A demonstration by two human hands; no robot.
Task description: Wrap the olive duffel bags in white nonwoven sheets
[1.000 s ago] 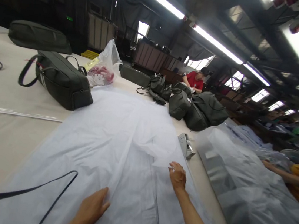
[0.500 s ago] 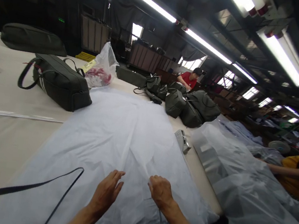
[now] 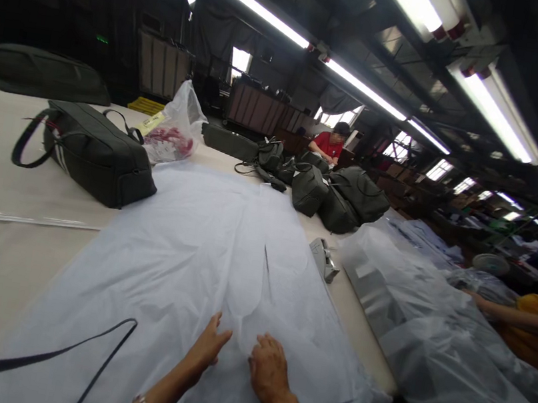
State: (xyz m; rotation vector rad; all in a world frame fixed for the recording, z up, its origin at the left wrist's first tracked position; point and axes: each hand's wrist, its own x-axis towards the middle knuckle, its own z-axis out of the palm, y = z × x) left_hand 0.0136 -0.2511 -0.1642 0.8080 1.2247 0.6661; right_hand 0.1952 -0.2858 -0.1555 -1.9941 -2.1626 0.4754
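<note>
A wide, wrinkled white translucent plastic sheet (image 3: 181,249) covers the table in front of me, with a dark slit-like gap in its surface ahead of my hands. Low over its near middle is my left hand (image 3: 206,348), thumb and fingers apart, holding nothing. Close by on the right, my right hand (image 3: 269,368) rests at the sheet with bent, slightly parted fingers; no gripped fold shows there. A dark strap (image 3: 33,355) lies across the sheet's left side, its loop end near my left forearm.
Dark green bags (image 3: 99,152) stand at left and far centre. A clear bag with red contents (image 3: 170,139) sits behind. Right of the sheet are a grey tape dispenser (image 3: 323,261) and a large translucent plastic cover (image 3: 415,304). A co-worker's arm (image 3: 515,316) reaches in from the right.
My right hand has let go of the raised fold and moved slightly left and down; the sheet lies flatter, showing a dark gap. My left hand's fingers have spread. The view has shifted a little.
</note>
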